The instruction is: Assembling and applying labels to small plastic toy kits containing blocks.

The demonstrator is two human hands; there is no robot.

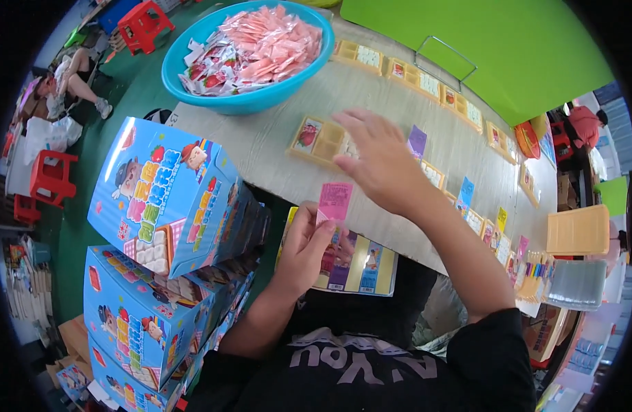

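Note:
My left hand (306, 244) holds a stack of flat packets over my lap, with a pink packet (334, 200) sticking up from its fingers. Under that hand lies a colourful printed sheet (368, 269). My right hand (378, 158) reaches over the grey table (261, 141) with fingers spread, hovering above a yellow compartment tray (318, 139) that has a red picture card at its left end. The right hand holds nothing that I can see.
A blue basin (185, 82) full of pink and red sachets stands at the table's far left. Several more yellow trays (415, 77) line the table beside a green board (481, 48). Stacked blue printed cartons (168, 199) stand at my left. Red stools (144, 24) sit on the green floor.

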